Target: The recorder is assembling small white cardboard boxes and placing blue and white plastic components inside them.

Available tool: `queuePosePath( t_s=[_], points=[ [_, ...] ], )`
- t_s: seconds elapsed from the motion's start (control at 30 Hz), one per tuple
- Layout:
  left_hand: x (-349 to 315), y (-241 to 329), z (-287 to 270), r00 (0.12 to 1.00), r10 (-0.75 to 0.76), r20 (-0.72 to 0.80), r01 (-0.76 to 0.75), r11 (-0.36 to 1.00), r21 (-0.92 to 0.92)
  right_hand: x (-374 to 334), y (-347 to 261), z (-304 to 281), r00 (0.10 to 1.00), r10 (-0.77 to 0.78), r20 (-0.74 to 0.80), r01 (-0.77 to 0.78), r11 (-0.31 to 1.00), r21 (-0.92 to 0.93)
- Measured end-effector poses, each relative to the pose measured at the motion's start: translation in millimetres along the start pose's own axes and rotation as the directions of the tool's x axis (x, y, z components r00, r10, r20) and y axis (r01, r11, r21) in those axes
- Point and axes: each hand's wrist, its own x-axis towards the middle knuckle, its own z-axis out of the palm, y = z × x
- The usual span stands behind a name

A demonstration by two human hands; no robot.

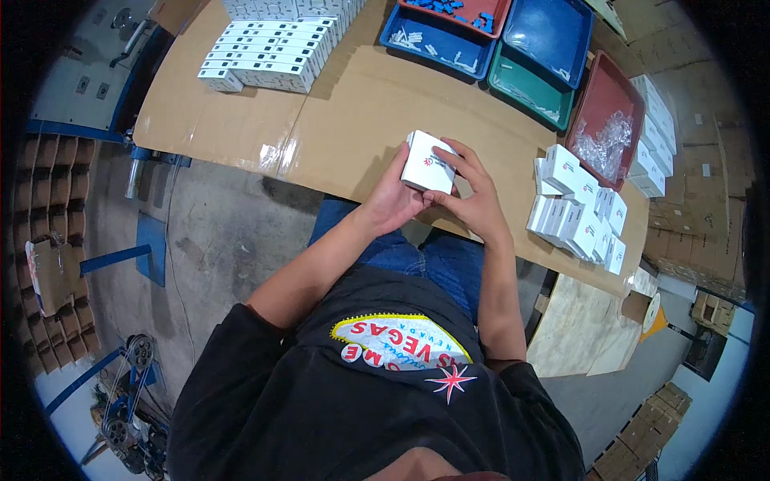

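Left hand, right hand, holding white box

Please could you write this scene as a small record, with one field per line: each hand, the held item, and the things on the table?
Left hand: holding the white box from its left side and below
Right hand: on the same box, fingers at its right side
Held item: one small white box, above the near table edge
Table: covered in brown cardboard
Upper left: stacked white boxes
Right: pile of small white boxes
Beyond that pile: red tray containing clear plastic pieces
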Motion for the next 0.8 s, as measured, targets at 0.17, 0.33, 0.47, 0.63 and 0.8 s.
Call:
queuePosePath(
  t_s=[0.17, 0.33, 0.47, 0.63, 0.8],
  points=[
    [1, -1, -5, 1.000, -0.003, 0.015, 0.003, 1.000, -0.008, 0, -1, 0, 1.000, 0.002, 0.000, -0.002, 1.000, -0.017],
    [2, -1, -5, 1.000, 0.028, 0.000, -0.028, 1.000, -0.010, 1, -2, 0, 1.000, 0.016, 0.026, -0.015, 0.999, -0.033],
    [2, 0, -5, 0.999, 0.046, -0.020, -0.045, 0.999, 0.019, 2, -7, 1, 0.999, 0.031, 0.037, -0.029, 0.998, -0.047],
    [0, 1, 2, 0.998, 0.033, -0.058, -0.033, 0.999, -0.003, 2, -12, 1, 0.997, 0.069, 0.028, -0.068, 0.997, -0.038],
    [-4, 5, 1, 1.000, 0.018, -0.017, -0.018, 1.000, 0.001, 1, -14, -2, 0.998, 0.056, 0.012, -0.056, 0.997, -0.056]
  ],
)
